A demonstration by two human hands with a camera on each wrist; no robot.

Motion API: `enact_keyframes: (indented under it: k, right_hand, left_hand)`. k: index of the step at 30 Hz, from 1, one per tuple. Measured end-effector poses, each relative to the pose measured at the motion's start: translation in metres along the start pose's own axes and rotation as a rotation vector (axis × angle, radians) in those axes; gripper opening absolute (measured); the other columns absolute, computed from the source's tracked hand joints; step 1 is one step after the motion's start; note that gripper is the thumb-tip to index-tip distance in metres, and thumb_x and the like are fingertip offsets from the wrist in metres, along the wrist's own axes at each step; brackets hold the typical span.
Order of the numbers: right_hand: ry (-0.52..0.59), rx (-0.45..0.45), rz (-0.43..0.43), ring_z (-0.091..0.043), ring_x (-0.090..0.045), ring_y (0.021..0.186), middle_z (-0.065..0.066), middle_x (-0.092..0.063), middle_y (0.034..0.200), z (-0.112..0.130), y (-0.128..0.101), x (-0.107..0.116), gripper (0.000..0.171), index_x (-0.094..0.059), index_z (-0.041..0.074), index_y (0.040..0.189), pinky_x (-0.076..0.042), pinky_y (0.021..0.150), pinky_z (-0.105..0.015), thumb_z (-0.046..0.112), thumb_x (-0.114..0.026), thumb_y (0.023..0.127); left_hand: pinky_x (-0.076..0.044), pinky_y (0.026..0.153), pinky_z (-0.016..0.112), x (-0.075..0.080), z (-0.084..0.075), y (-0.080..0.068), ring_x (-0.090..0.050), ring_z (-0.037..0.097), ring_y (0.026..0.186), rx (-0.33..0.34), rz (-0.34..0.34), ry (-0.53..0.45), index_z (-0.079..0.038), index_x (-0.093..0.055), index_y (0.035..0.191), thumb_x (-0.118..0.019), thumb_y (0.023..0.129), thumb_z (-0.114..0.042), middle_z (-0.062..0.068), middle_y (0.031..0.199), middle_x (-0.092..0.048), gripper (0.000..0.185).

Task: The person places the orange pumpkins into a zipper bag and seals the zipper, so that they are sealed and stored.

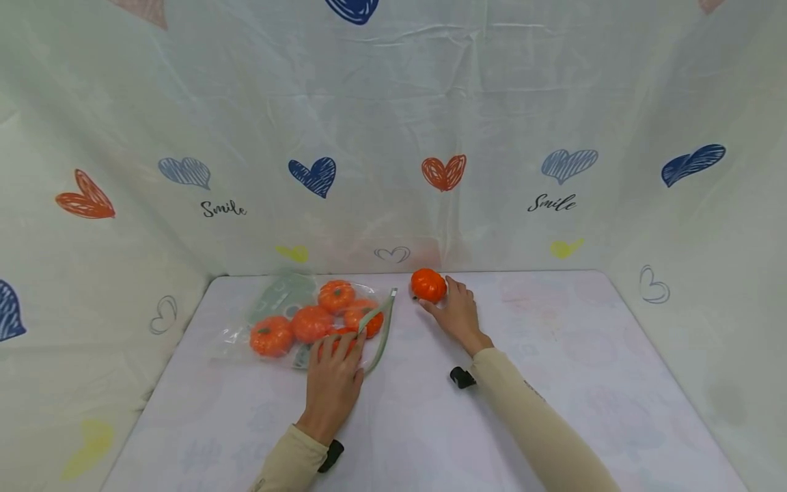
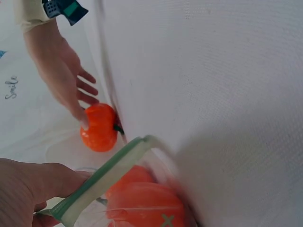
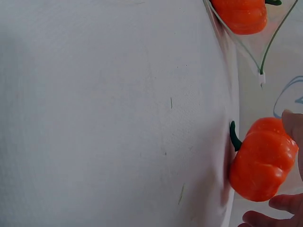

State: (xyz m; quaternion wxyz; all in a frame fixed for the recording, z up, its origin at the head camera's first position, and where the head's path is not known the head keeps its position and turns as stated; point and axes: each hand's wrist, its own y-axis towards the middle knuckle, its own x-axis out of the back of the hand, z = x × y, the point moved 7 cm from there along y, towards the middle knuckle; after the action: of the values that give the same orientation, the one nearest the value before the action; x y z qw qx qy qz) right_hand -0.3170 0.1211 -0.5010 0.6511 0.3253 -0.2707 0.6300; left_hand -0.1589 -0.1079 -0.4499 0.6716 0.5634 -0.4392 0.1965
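Note:
A small orange pumpkin with a dark green stem lies on its side near the table's back edge. Beside it is my right hand, its thumb at the pumpkin and its other fingers spread along the far side, not closed round it. To the left lies a clear zip bag with several orange pumpkins inside. My left hand pinches the bag's green-edged mouth between thumb and fingers; the mouth stands partly parted. The plastic blurs the pumpkins within.
A white table spreads beneath both hands. Behind it hangs a pale cloth printed with hearts and words, which also closes off both sides. Dark wrist-camera mounts sit at each wrist.

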Motion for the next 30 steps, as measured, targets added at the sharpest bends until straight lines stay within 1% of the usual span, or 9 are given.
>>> enact_keyframes:
  k: [5, 10, 16, 24, 30]
  right_hand:
    - [0.050, -0.032, 0.030, -0.049, -0.051, 0.129, -0.031, -0.054, 0.146, -0.001, 0.006, -0.005, 0.082, -0.043, -0.006, 0.154, -0.040, 0.112, -0.061, 0.038, -0.080, 0.094]
    - [0.100, -0.050, 0.015, -0.048, -0.052, 0.129, -0.031, -0.056, 0.144, -0.004, 0.009, -0.007, 0.077, -0.044, -0.007, 0.151, -0.041, 0.114, -0.060, 0.036, -0.078, 0.097]
    - [0.146, -0.070, 0.002, -0.047, -0.056, 0.128, -0.032, -0.059, 0.141, -0.006, 0.010, -0.007, 0.073, -0.045, -0.006, 0.147, -0.043, 0.115, -0.059, 0.032, -0.080, 0.096]
    - [0.167, -0.050, -0.017, -0.046, -0.053, 0.130, -0.029, -0.056, 0.148, -0.005, 0.000, -0.007, 0.076, -0.045, -0.007, 0.151, -0.041, 0.116, -0.059, 0.028, -0.082, 0.094]
    - [0.167, -0.001, -0.054, -0.046, -0.053, 0.129, -0.028, -0.058, 0.146, 0.003, -0.016, -0.006, 0.077, -0.048, -0.007, 0.149, -0.044, 0.113, -0.060, 0.026, -0.085, 0.091]
  left_hand:
    - [-0.047, 0.101, 0.054, -0.001, 0.000, -0.001, -0.057, 0.034, 0.111, 0.003, -0.001, 0.004, -0.006, -0.074, 0.132, -0.100, 0.066, -0.010, 0.009, 0.117, -0.068, 0.071]
    - [-0.046, 0.101, 0.054, 0.000, 0.000, 0.000, -0.057, 0.035, 0.111, 0.002, -0.004, 0.001, -0.007, -0.075, 0.131, -0.101, 0.065, -0.010, 0.009, 0.117, -0.068, 0.070]
    - [-0.046, 0.102, 0.054, 0.000, 0.001, 0.000, -0.057, 0.034, 0.112, 0.009, 0.010, 0.000, -0.007, -0.074, 0.132, -0.100, 0.066, -0.010, 0.009, 0.119, -0.068, 0.070]
    - [-0.046, 0.102, 0.053, 0.001, 0.001, 0.001, -0.057, 0.034, 0.112, 0.012, 0.013, 0.007, -0.007, -0.075, 0.131, -0.101, 0.066, -0.011, 0.010, 0.119, -0.069, 0.070]
    - [-0.046, 0.103, 0.053, 0.001, 0.001, 0.001, -0.057, 0.033, 0.112, 0.016, 0.024, 0.014, -0.007, -0.075, 0.132, -0.101, 0.067, -0.012, 0.010, 0.119, -0.069, 0.070]
